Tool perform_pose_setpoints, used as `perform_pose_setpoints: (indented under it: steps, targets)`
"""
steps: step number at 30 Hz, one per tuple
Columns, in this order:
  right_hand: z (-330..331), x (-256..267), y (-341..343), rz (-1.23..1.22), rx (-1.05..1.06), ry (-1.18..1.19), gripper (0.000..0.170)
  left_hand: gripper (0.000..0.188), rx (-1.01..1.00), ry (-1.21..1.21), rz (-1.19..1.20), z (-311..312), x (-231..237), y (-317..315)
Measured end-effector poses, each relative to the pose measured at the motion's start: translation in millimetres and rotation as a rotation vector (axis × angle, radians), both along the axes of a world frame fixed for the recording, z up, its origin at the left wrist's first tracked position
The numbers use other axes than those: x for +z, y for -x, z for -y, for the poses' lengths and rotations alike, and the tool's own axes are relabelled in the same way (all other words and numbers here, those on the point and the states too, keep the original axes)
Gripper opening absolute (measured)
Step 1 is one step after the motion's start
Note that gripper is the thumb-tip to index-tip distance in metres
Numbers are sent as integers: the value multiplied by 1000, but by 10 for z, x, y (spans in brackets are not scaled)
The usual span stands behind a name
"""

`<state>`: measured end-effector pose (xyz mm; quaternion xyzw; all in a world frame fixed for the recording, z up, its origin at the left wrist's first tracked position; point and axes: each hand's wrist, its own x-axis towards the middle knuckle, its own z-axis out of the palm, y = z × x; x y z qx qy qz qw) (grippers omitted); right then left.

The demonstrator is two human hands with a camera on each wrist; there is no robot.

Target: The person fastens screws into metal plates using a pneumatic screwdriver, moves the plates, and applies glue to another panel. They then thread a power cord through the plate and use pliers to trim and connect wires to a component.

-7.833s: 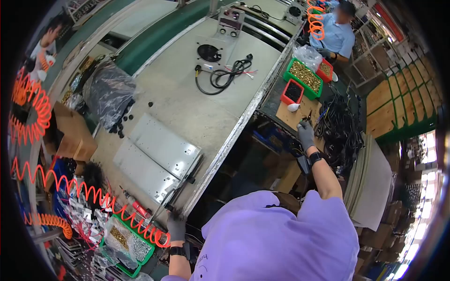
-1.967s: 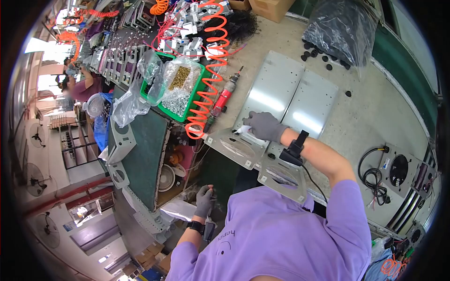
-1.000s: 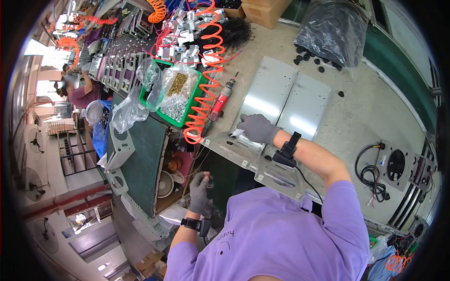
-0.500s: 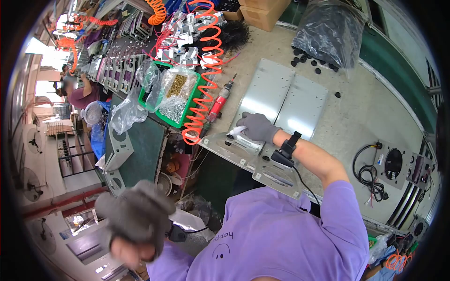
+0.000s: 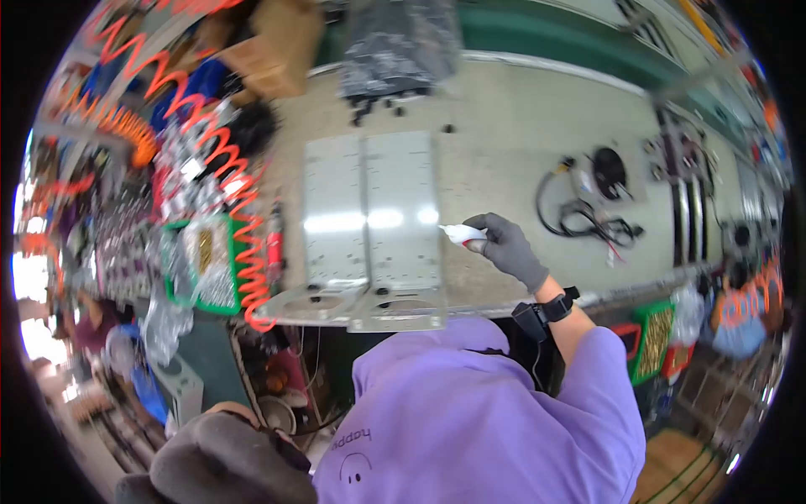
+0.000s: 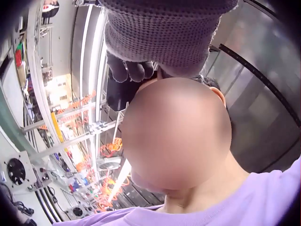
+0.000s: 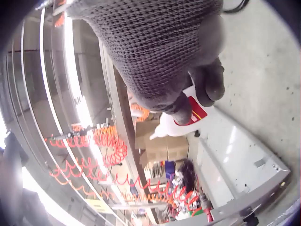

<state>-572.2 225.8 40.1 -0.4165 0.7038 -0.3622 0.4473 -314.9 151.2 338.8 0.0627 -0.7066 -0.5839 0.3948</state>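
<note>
My gloved right hand grips a small white squeeze bottle with a pointed nozzle. Its red label and the fingers around it show in the right wrist view. The nozzle points left, toward two bent sheet-metal panels lying side by side on the bench. Their front flanges have large round cutouts and overhang the bench edge. My gloved left hand is raised close to the head camera. In the left wrist view its fingertips overlap a black case at the forehead; its grasp is partly hidden.
A red power screwdriver lies left of the panels, under a coiled orange hose. A green bin holds bagged screws. Behind are a dark plastic bag and loose black caps. A fan plate with cable lies right.
The left hand has risen from low beside the body to the head. The right hand, with the bottle, has moved off the panels to their right. The head view has turned rightward.
</note>
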Motion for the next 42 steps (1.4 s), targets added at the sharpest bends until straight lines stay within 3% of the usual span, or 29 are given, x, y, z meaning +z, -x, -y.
perform_pose_setpoints:
  steps: [4,6,8,12,13,16,20,21,24,26,28,29,30,32,33,34,35,37,38,39,42]
  targets:
    - [-943,-90,137,165,-409,50,28,18,-226,-142,-79,-21,-78,284]
    - [-1349,-131,63,260,-761,227,30,19,-397,-137,-10,-21,-91,396]
    - [-1806,-179,20,185,-936,215,28,21,-476,-121,-5,-91,-97,489]
    - [-2621,-505,-49,-186,-1402,301,27,24,-517,-178,-41,-248,-128,693]
    - [-2833,-541,-84,-175,-1523,167,26,25,-549,-203,-54,-279,-138,734]
    - [-3274,-689,-211,-302,-1675,156,26,26,-667,-233,-44,-285,-133,810]
    - [-3728,-926,-356,-455,-1691,-58,28,27,-856,-213,8,-290,-98,886]
    - [-3805,-1050,-335,-610,-1629,-60,27,27,-842,-188,37,-310,-78,883]
    - [-3732,-1067,-319,-578,-1663,-144,21,28,-838,-195,-14,-405,-146,934]
    - [-3663,-1051,-270,-522,-1627,-227,31,28,-850,-235,-97,-438,-166,933]
    - [-3672,-1069,-299,-494,-1614,-273,36,29,-894,-236,20,-409,-98,887]
    - [-3744,-1166,-334,-644,-1547,-258,38,30,-910,-229,213,-370,9,844]
    - [-3708,-1100,-387,-792,-1476,-247,41,30,-950,-227,209,-383,-40,822]
    - [-3692,-987,-623,-705,-1579,-317,43,31,-891,-159,12,-451,-165,733]
    - [-3707,-973,-734,-678,-1616,-290,44,33,-577,-204,181,-692,9,571]
    - [-3711,-956,-875,-649,-1652,-264,45,33,-611,-200,177,-646,-18,542]
    - [-3698,-890,-1042,-781,-1637,-286,40,34,-770,-226,68,-579,-71,546]
    - [-3692,-749,-1353,-724,-1718,-286,38,37,-1000,-266,-97,-461,-181,494]
    - [-3703,-702,-1494,-657,-1765,-268,36,37,-1029,-269,-103,-392,-204,467]
    - [-3761,-681,-1608,-810,-1720,-300,31,35,-1133,-214,-115,-329,-216,448]
    - [-4044,-586,-1713,-832,-1722,-314,30,29,-1285,-161,-107,-329,-189,411]
